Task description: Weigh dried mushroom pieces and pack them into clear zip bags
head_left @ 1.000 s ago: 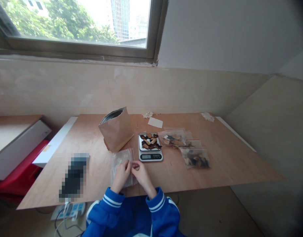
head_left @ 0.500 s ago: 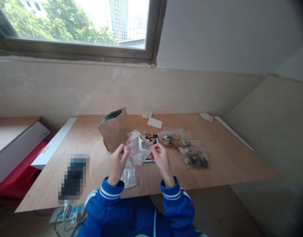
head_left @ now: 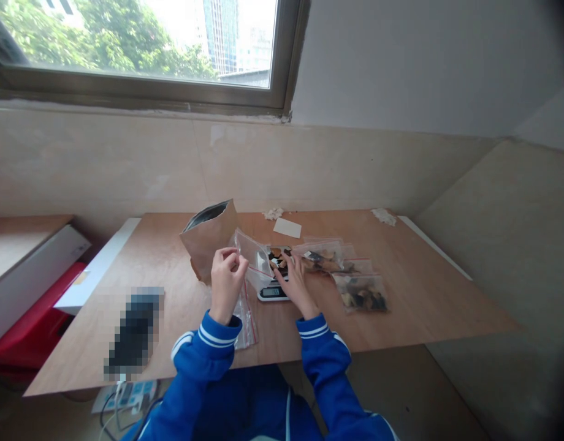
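Note:
A clear zip-lock bag (head_left: 253, 250) hangs from my left hand (head_left: 227, 278), whose fingers are pinched on its edge. Beside the bag stands a small white kitchen scale (head_left: 263, 295) with a lit display. Dark and tan dried slices (head_left: 277, 252), perhaps mushroom, lie on it. Over their right side is my right hand (head_left: 295, 286), fingers spread; whether it touches the slices I cannot tell. More flat clear bags with a red seal line (head_left: 246, 327) lie below my left hand.
An open brown paper bag (head_left: 208, 242) stands behind my left hand. Filled clear bags (head_left: 362, 293) lie right of the scale. Farther back are a white card (head_left: 287, 228) and crumpled white scraps (head_left: 273, 214). A blurred-out dark device (head_left: 135, 331) is at left, with a cable.
My right hand has let go of the clear bag and moved forward over the slices on the scale. My left hand keeps the bag, slightly farther forward and right. The scale's display has come into view.

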`<state>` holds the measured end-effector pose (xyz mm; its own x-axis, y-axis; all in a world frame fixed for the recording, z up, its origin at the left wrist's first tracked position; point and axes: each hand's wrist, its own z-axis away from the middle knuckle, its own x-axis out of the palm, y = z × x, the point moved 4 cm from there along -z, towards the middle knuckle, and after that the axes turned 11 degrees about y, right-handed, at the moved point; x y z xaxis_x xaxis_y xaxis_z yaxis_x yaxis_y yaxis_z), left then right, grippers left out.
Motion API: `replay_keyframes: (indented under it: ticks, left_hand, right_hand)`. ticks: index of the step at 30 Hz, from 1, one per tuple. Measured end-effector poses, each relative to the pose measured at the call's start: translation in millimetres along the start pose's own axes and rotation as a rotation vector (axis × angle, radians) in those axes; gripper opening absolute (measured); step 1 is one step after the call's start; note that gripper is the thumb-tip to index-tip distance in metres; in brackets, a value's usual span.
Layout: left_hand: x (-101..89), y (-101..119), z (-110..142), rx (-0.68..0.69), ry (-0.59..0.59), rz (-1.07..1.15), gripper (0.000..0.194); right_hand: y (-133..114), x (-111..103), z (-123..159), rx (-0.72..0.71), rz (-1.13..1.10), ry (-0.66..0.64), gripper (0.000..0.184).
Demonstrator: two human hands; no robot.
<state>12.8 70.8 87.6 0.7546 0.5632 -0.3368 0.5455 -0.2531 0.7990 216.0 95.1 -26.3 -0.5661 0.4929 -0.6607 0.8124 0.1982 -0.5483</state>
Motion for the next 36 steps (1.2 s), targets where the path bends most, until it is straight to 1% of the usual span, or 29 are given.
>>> replay_keyframes:
  ticks: [3, 8, 13, 16, 22, 25, 29, 32, 34, 36]
  left_hand:
    - [4.2, -2.2, 2.8, 0.002, -0.035, -0.004, 0.028]
    - [8.1, -9.4, 6.1, -0.022, -0.106, -0.006, 0.03]
    - [8.7, -14.7, 7.5, -0.052, -0.145, 0.008, 0.03]
    - [9.3, -16.3, 8.3, -0.065, -0.166, 0.017, 0.031]
    - [11.9, -23.0, 10.4, -0.073, -0.179, 0.029, 0.031]
    - [12.8, -26.7, 10.8, -0.059, -0.182, 0.038, 0.03]
    - [12.7, -29.2, 10.4, -0.065, -0.187, 0.029, 0.03]
    - [13.3, -29.1, 10.6, -0.065, -0.193, 0.028, 0.029]
    - [14.6, -28.7, 11.2, -0.059, -0.199, 0.03, 0.029]
    - [16.5, -28.3, 12.3, -0.048, -0.206, 0.027, 0.029]
  right_hand:
    - [4.1, 6.5, 4.8, -0.075, 0.083, -0.056, 0.041]
    - [13.5, 4.4, 3.9, -0.212, 0.164, -0.103, 0.034]
    - [23.5, 2.5, -7.3, -0.316, 0.116, -0.139, 0.035]
    - [27.4, 3.5, -13.1, -0.334, 0.084, -0.146, 0.034]
    - [31.2, 5.5, -14.8, -0.273, 0.067, -0.091, 0.024]
    - [31.1, 4.0, -16.0, -0.229, -0.005, -0.071, 0.026]
    - [28.2, -1.7, -22.8, -0.158, -0.136, -0.006, 0.026]
    - [17.6, -9.3, -32.8, -0.076, -0.256, 0.069, 0.026]
    - [3.5, -16.3, -41.5, 0.007, -0.366, 0.109, 0.028]
    - [-16.0, -24.3, -50.3, 0.118, -0.529, 0.12, 0.03]
